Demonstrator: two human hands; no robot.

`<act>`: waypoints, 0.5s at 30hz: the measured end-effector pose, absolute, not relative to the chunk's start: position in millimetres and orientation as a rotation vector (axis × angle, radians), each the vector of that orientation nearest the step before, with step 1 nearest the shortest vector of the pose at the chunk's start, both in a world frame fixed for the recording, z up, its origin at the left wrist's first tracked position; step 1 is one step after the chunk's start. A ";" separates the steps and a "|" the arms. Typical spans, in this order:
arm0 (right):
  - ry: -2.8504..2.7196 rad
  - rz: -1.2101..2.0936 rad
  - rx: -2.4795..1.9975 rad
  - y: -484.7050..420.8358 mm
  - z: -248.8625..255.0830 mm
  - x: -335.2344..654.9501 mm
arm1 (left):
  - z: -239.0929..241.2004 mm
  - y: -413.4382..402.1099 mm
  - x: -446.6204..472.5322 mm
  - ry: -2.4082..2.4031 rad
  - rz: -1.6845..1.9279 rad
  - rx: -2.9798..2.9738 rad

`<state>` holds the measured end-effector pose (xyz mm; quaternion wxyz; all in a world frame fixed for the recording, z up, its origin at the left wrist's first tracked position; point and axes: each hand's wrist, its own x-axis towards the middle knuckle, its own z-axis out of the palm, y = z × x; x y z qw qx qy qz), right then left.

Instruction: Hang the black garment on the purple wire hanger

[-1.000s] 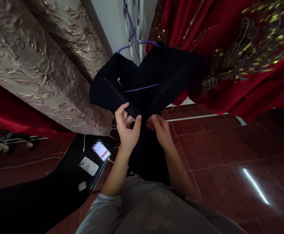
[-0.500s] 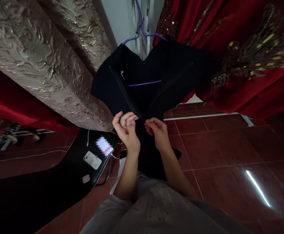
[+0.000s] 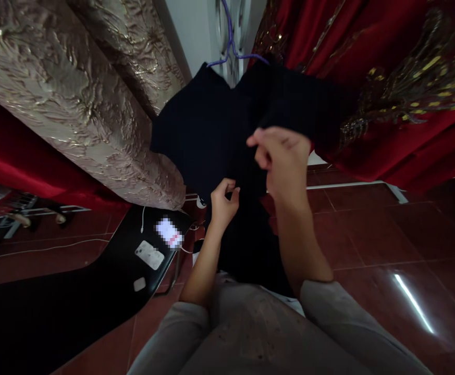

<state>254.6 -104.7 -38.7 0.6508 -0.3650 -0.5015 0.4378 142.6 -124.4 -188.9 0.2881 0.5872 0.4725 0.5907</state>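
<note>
A dark navy garment hangs on a purple hanger in front of me. My left hand is low on its front, fingers curled in a pinch on the dark cloth. My right hand is raised higher, fingers closed on the garment's front edge near the chest. The garment's front looks closed now; the hanger's lower bar is hidden.
A beige embossed gown hangs at the left and a red gown with gold sequins at the right. A black bench holds two phones and a small white item. Glossy red floor tiles lie to the right.
My right hand has risen from the lower front to the chest area. The two open front flaps have come together, hiding the hanger bar. My left hand stays low on the cloth.
</note>
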 end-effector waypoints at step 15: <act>-1.303 0.908 -0.723 -72.8 -14.5 249.6 | -27.9 -71.8 107.5 1.021 1.767 2.179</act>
